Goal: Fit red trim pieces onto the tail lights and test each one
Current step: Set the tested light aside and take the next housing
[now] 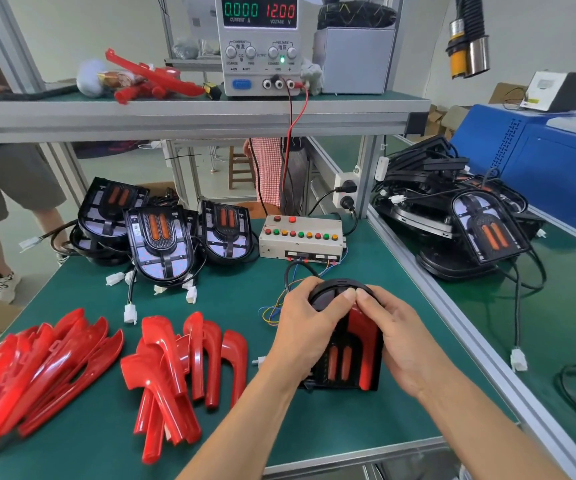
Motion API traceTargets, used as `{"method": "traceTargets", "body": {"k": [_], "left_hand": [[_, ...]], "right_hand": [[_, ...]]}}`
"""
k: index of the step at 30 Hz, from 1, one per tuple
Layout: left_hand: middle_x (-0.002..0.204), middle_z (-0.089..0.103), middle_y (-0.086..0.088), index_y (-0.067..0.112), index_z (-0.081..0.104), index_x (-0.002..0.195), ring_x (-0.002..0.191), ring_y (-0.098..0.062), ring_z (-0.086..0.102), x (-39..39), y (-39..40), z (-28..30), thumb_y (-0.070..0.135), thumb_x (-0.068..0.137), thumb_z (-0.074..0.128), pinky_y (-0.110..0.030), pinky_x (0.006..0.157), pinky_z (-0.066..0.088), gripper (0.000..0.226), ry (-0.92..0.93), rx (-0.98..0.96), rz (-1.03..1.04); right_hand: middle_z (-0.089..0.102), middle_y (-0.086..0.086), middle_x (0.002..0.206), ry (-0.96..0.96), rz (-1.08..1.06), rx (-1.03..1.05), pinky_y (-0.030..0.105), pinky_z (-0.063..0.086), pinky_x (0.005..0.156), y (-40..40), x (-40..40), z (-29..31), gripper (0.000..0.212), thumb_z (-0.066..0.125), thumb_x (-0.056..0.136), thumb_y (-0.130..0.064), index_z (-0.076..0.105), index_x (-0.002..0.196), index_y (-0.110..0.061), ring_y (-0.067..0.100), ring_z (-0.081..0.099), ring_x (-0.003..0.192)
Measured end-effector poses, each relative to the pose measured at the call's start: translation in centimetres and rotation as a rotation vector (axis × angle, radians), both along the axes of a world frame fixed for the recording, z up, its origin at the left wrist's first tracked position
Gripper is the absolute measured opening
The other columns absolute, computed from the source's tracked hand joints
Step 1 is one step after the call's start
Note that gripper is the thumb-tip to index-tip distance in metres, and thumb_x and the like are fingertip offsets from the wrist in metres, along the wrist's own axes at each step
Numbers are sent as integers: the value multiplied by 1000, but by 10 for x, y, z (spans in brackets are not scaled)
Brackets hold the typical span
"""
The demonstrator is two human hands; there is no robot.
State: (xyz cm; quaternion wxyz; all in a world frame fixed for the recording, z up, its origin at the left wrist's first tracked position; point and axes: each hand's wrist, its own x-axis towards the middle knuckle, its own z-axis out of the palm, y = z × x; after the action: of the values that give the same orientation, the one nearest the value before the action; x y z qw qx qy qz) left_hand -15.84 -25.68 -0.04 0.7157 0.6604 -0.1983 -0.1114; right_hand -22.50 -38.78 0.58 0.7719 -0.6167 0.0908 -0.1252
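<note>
Both hands [309,323] [388,329] are clamped on a tail light [343,344] on the green mat [272,427]; bare mat is seen nearer its front edge.

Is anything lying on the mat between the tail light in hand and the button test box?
Only loose wires. The tail light, gripped by both hands, left and right, sits just in front of the test box.

1. The tail light [340,362] lies flat on the green bench mat [279,427].
2. The left hand [309,323] and right hand [395,332] grip its rounded far end, thumbs pressing side by side.
3. A red trim piece [366,344] sits on its right half.
4. Loose red trim pieces [179,372] are piled to the left.
5. The power supply [260,43] on the shelf reads 0.000 A, 12.00 V.
6. A button-covered test box [301,239] stands beyond the hands.
</note>
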Motion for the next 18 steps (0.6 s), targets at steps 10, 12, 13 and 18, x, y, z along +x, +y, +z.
{"method": "traceTargets", "body": {"k": [10,12,13,18], "left_hand": [[79,72,3,17,69,87,74,-12,66,3,5,5,54,73,76,-43,80,56,40,66,26,15],[79,72,4,19,69,87,75,-12,67,3,6,5,58,72,75,-41,80,56,42,61,28,29],[80,73,5,20,69,87,76,-14,68,4,6,4,60,71,76,-41,81,56,44,53,41,37],[81,76,5,25,71,83,76,-14,73,4,-1,5,58,65,85,-36,74,61,41,36,79,73]], "right_hand": [[79,-6,95,103,-217,-232,25,54,76,24,6,-8,41,57,91,-67,79,98,-33,10,75,90],[79,-6,95,107,-215,-218,20,54,71,24,7,-5,34,58,97,-59,79,95,-32,10,75,89],[80,-4,95,105,-206,-203,17,53,69,24,7,-4,32,58,98,-54,79,95,-31,11,75,89],[79,4,99,79,-177,-126,20,56,68,22,5,-1,27,58,101,-36,81,98,-23,17,74,92]]}}
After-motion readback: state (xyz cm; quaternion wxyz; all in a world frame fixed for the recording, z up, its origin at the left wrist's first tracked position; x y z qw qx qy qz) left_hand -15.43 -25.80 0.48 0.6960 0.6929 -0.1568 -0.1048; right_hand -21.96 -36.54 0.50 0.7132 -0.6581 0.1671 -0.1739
